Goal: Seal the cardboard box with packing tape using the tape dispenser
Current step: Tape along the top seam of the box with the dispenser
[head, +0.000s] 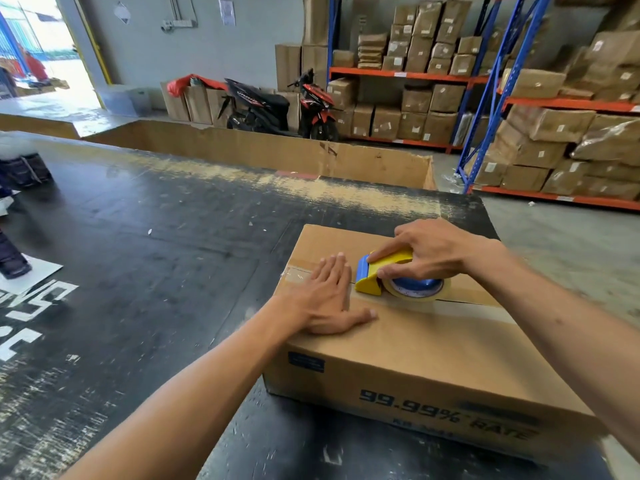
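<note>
A brown cardboard box (415, 344) with blue print on its side sits on the black table at the lower right. Its top flaps are closed along a centre seam. A yellow and blue tape dispenser (381, 277) with a roll of clear tape rests on the seam near the box's left end. My right hand (433, 251) grips the dispenser from above. My left hand (329, 296) lies flat, fingers spread, on the box top just left of the dispenser. A strip of clear tape (296, 273) shows at the box's left edge.
The black table (156, 254) stretches to the left, with dark packets (24, 171) and a white sheet at its left edge. A large open cardboard bin (263, 152) stands behind it. Two motorbikes (277, 105) and shelving full of boxes (519, 98) are beyond.
</note>
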Demonstrator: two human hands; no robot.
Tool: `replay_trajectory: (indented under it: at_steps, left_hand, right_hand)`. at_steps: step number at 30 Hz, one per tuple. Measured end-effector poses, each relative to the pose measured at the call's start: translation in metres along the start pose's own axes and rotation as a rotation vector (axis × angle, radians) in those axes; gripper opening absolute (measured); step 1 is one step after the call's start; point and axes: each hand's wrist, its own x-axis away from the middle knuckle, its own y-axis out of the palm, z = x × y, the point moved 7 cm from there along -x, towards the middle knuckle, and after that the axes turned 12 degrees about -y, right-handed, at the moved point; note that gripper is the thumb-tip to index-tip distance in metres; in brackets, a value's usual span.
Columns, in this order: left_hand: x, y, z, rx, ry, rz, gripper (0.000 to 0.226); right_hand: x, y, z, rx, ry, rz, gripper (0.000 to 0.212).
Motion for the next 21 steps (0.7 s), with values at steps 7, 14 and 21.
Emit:
replay_trajectory:
  at_steps: [7, 14, 21]
  left_hand:
    - [0.0, 0.004, 0.008, 0.018, 0.056, 0.013, 0.114]
    - [0.002, -0.001, 0.005, 0.018, 0.041, 0.017, 0.111]
    - [0.003, -0.003, 0.007, 0.025, 0.056, 0.016, 0.112]
  right_hand:
    - [0.0, 0.003, 0.004, -0.014, -0.007, 0.021, 0.051]
    - [0.014, -0.004, 0.008, -0.108, -0.003, -0.01, 0.061]
    - [0.079, -0.003, 0.038, -0.184, 0.055, 0.008, 0.057]
